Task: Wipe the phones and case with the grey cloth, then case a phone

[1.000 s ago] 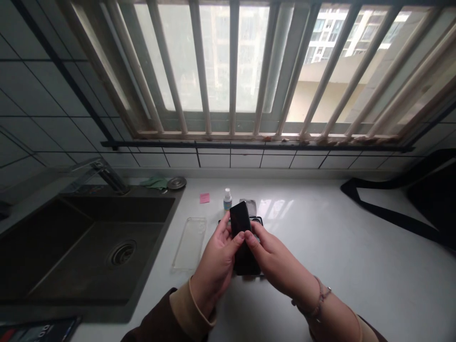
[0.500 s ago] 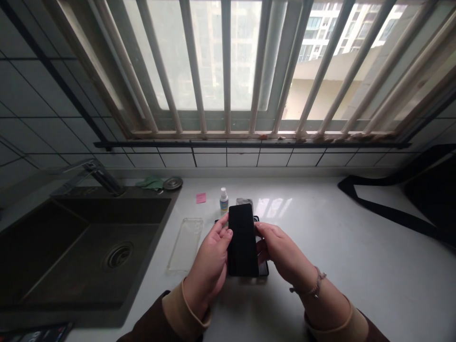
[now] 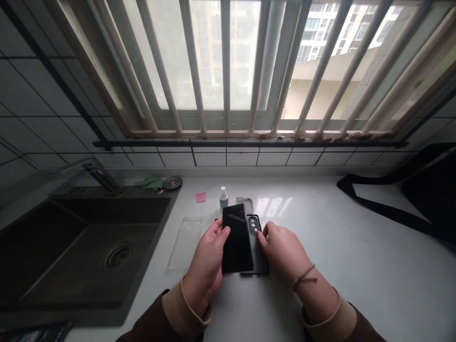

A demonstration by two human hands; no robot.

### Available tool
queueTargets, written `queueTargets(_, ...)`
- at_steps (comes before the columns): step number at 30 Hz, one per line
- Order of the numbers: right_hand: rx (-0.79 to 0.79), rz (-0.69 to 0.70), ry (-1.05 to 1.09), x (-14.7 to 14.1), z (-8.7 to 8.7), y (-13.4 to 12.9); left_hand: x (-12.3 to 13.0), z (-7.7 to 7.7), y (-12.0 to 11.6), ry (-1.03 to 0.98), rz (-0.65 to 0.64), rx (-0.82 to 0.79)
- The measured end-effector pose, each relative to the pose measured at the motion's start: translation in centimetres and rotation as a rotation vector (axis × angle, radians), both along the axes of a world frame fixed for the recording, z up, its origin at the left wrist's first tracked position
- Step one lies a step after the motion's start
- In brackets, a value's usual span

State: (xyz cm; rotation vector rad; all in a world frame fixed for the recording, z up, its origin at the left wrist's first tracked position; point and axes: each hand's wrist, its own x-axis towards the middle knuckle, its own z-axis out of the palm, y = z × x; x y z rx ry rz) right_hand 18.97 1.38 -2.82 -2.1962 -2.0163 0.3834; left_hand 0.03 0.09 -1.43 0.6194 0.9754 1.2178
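Note:
My left hand [image 3: 210,254] is wrapped round the left edge of a black phone [image 3: 237,242], thumb on its front. Partly behind the phone, a black phone case [image 3: 261,256] with camera cutouts lies on the counter. My right hand [image 3: 283,247] has its fingers pinched together at the case's right edge, near the cutouts. A clear phone case [image 3: 185,244] is left of my left hand. Beyond the phone are a small white-capped spray bottle [image 3: 223,198], a grey cloth [image 3: 245,204] and a pink paper note [image 3: 201,197].
A dark sink [image 3: 107,228] with a metal faucet [image 3: 101,175] is at the left. Near its back corner lie a green cloth [image 3: 151,182] and a metal drain strainer [image 3: 173,183]. Black straps [image 3: 384,204] rest at the right. Another device [image 3: 46,331] shows at the bottom left.
The phone has shifted left and tilted in my left hand, uncovering more of the black case. My right hand has moved slightly right, its fingers now at the case's edge.

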Motion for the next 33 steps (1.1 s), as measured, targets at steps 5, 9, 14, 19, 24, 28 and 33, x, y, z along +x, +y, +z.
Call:
queueTargets(5, 0.002, -0.033, -0.054, -0.3, -0.4, 0.2, 0.0, -0.2, -0.2, 0.007, -0.014, 0.006)
queueTargets(9, 0.096, -0.062, 0.090, -0.3, 0.6, 0.0, 0.0, 0.1, -0.3, -0.003, -0.037, -0.034)
queueTargets(14, 0.101, -0.063, 0.730, -0.8, 1.8, -0.8, -0.1, 0.9, -0.6, 0.072, -0.101, -0.087)
queueTargets(19, 0.149, -0.086, 1.065, -1.3, 1.3, -1.0, -0.1, 0.7, -0.6, 0.146, -0.122, -0.064)
queueTargets(24, 0.163, -0.052, 1.144, -2.1, 0.3, -1.0, -0.1, -0.2, -0.2, 0.221, -0.138, 0.038)
queueTargets(28, 0.106, -0.048, 1.244, -2.9, -0.2, -1.2, -0.5, -0.8, -0.2, 0.291, -0.123, 0.072)
queueTargets(33, 0.063, -0.028, 1.292, -3.1, -0.4, -1.4, -1.2, -1.1, -0.1, 0.430, -0.103, 0.173)
